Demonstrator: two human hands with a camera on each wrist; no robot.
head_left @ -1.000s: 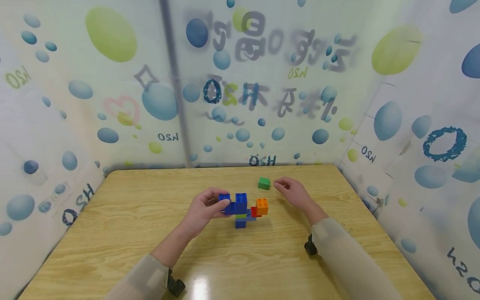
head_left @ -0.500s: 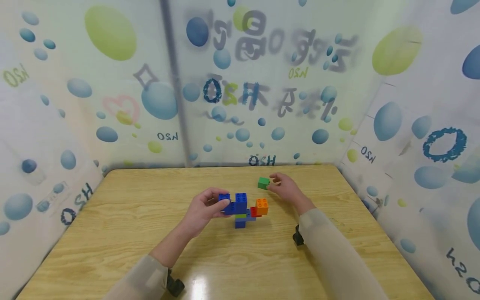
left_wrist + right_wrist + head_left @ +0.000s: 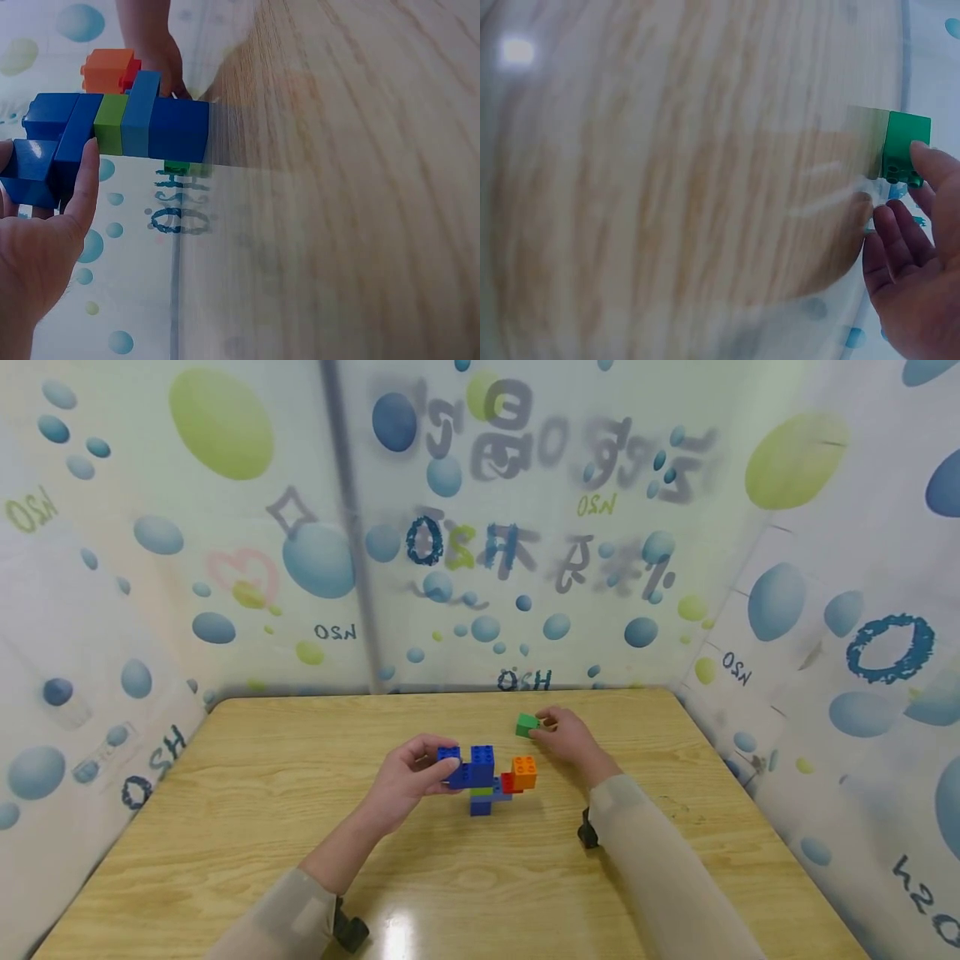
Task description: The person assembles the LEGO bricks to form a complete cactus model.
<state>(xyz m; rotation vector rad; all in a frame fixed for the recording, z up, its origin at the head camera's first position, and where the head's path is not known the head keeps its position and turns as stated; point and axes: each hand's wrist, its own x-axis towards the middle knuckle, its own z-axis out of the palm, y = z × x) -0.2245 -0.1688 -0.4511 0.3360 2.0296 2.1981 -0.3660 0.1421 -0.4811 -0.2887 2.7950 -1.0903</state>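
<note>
My left hand (image 3: pixel 405 781) grips the upper left end of a toy-brick build, thumb in front. The build has dark blue bricks (image 3: pixel 482 767) on top, a lime green layer (image 3: pixel 110 124), a lighter blue brick (image 3: pixel 141 112) and a dark blue base brick (image 3: pixel 481 807). From its right side a red brick (image 3: pixel 507 783) and an orange brick (image 3: pixel 524 772) stick out. Farther back, my right hand (image 3: pixel 567 737) pinches a green brick (image 3: pixel 907 146), its thumb over the near face and the index finger partly hidden behind. The brick's studs face the palm side.
The wooden table (image 3: pixel 285 810) has its far edge just behind the green brick. Pale printed curtains (image 3: pixel 465 635) enclose the back and both sides. A dark wrist camera (image 3: pixel 349 933) is strapped at the left wrist, and another (image 3: pixel 588 829) at the right.
My right hand has moved left to the green brick, and its thumb and index finger now take hold of it. The left hand and the build stay put.
</note>
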